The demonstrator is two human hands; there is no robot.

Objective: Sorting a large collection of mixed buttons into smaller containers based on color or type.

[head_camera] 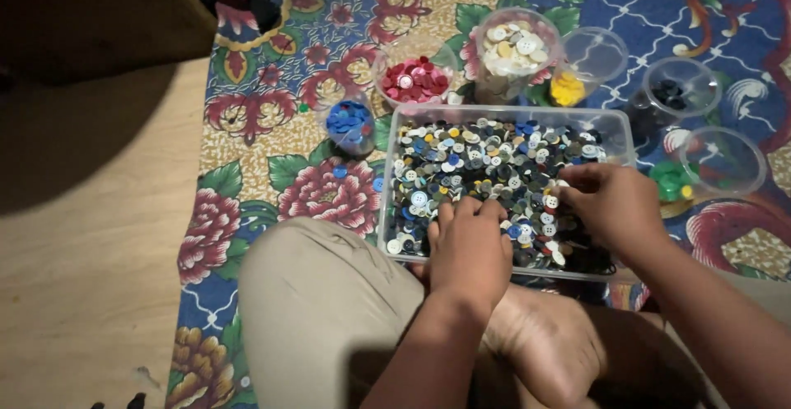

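Note:
A clear rectangular plastic tub [395, 121] full of mixed buttons [478, 162] sits on a flowered mat in front of my crossed legs. My left hand [468, 248] rests palm down on the buttons at the tub's near edge, fingers together. Over the right part of the tub, my right hand [614, 203] has its fingertips pinched among the buttons; whether it holds one I cannot tell.
Round clear cups stand behind and beside the tub: blue buttons [349, 123], red buttons [414, 79], white buttons [514, 51], yellow buttons [568, 89], black buttons [671, 93], green buttons [671, 180]. Wooden floor [91, 236] lies to the left of the flowered mat [272, 121].

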